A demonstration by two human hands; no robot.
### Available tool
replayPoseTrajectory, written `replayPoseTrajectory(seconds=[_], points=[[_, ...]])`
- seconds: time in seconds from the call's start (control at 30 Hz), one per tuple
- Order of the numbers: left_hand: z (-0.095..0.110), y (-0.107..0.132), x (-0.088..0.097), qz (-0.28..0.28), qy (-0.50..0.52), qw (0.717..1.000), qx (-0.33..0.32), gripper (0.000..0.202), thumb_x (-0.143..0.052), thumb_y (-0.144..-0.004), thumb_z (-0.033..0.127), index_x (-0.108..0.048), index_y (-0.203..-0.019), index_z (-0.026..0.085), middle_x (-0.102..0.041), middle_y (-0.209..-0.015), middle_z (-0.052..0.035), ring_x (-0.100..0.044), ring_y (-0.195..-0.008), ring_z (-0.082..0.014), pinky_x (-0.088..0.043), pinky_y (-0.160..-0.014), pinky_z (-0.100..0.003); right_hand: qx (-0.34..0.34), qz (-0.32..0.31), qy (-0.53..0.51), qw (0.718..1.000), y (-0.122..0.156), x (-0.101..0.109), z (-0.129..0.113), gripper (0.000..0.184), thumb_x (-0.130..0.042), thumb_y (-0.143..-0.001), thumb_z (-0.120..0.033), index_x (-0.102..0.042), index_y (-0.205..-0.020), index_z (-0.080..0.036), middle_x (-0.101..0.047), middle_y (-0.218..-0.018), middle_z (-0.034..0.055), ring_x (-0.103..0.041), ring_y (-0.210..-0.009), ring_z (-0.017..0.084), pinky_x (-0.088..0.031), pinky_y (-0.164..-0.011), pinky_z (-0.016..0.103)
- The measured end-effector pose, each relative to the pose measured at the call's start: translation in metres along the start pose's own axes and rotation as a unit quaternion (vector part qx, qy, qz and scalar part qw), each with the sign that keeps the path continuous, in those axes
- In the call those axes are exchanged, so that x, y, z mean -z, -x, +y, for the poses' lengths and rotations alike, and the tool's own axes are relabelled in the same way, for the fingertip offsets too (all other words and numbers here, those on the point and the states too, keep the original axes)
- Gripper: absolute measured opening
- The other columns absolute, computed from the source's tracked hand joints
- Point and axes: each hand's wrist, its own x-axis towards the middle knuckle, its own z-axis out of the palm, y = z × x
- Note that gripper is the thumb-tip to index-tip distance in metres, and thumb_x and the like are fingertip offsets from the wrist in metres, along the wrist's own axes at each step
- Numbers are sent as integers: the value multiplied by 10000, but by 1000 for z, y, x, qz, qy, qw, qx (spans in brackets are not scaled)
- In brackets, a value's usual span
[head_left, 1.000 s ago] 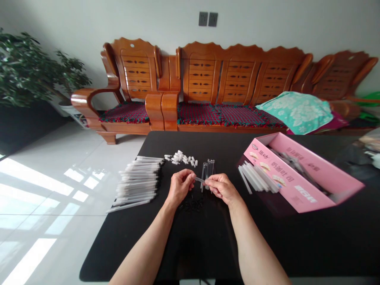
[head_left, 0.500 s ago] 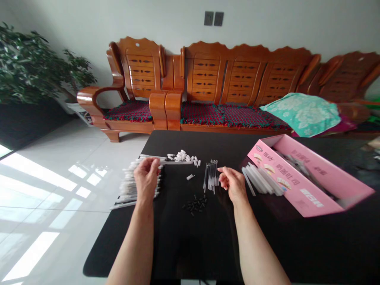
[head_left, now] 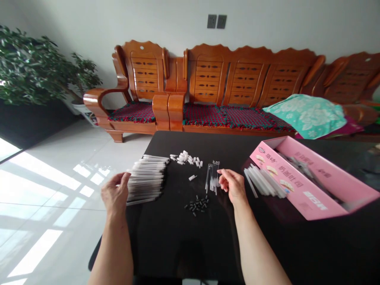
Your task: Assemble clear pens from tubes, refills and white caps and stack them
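"As both hands [head_left: 116, 194] [head_left: 233, 186] reach over the black desk [head_left: 166, 245], what does each one hold?"

"The left hand, loosely curled, is at the left ends of a row of pale sticks [head_left: 145, 180] whose right ends are dark. Its thumb and forefinger look close together; whether they pinch anything cannot be told. The right hand, forefinger extended and other fingers folded, is just beside a bunch of slim dark rods [head_left: 213, 176]; a grip on one cannot be made out."

"What lies between and around them?"

"White caps [head_left: 187, 157] form a loose pile toward the far edge, with a lone white cap [head_left: 192, 178] nearer. Small black plugs [head_left: 198, 204] are scattered closest to the person. On the right, pale tubes [head_left: 264, 182] lie right beside a pink box [head_left: 303, 186]."

"How would the sticks and rods handle?"

"Probably light and fairly stiff, the sticks smooth enough to roll or slip; pinching one around mid-length seems steadiest. The thinner rods may bend, so a gentle fingertip hold near one end would suit."
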Motion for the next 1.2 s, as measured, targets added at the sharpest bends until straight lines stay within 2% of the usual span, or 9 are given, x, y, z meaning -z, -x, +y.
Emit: replayPoseTrajectory(seconds=[0.17,0.3,0.4,0.5,0.6,0.7,0.97,1.07,1.2], points=[[17,3,4,7,-19,999,36,403,-564,-800,526,-757,-979,220,-701,-877,-47,-649,-869,-245,-478,-847,-364,4,10,27,1000,0,-2,1,384,-706,-768,-499,-720,-863,-126,-600,-525,-10,-445,-355,73,-240,-321,182],[20,5,4,4,-17,999,42,371,-564,-804,474,-753,-996,219,-702,-873,-45,-648,-849,-248,-489,-855,-384,43,78,173,981,-4,8,2,360,-632,-810,-481,-722,-824,-133,-593,-524,4,-470,-389,108,-318,-382,222],[17,5,3,5,-14,999,40,353,-582,-797,454,-754,-995,217,-700,-855,-42,-646,-836,-249,-493,-864,-397,75,201,381,900,-9,30,-4,281,-580,-822,-364,-750,-829,-140,-676,-634,79,-619,-582,199,-455,-565,288],[20,6,4,38,-1,999,15,336,-597,-799,426,-752,-1009,214,-694,-877,-41,-639,-813,-232,-498,-856,-389,-4,319,534,783,-11,53,-14,277,-551,-830,-281,-765,-957,-158,-734,-852,169,-685,-825,311,-495,-710,392],[36,13,5,87,21,995,-32,311,-603,-809,400,-746,-1018,219,-682,-924,-39,-625,-796,-206,-500,-825,-361,-81,323,582,742,-9,65,-23,275,-573,-821,-256,-765,-986,-148,-730,-911,209,-695,-867,366,-510,-719,464],[65,25,0,53,58,993,-83,304,-591,-827,402,-737,-1022,220,-665,-883,-27,-595,-721,-171,-501,-743,-320,-109,286,613,728,-8,63,-27,255,-604,-820,-278,-770,-940,-126,-729,-914,234,-699,-881,394,-522,-712,483],[138,86,-54,-227,149,938,-217,191,-616,-821,237,-714,-983,209,-658,-844,-14,-596,-700,-140,-470,-688,-258,-147,213,659,706,-9,55,-29,274,-617,-853,-374,-750,-999,-184,-737,-997,187,-695,-964,350,-527,-792,439],[151,112,-77,-321,124,902,-262,173,-641,-809,181,-702,-970,206,-650,-817,-11,-602,-705,-137,-456,-698,-253,-113,207,647,725,-11,56,-23,229,-662,-828,-384,-749,-917,-192,-733,-924,167,-699,-916,347,-520,-777,455],[159,135,-95,-363,19,881,-303,149,-717,-789,294,-676,-899,203,-650,-847,-31,-615,-749,-171,-431,-692,-273,-14,227,593,772,-15,59,-9,148,-793,-692,-302,-694,-737,-201,-668,-693,109,-688,-793,350,-511,-722,509]])
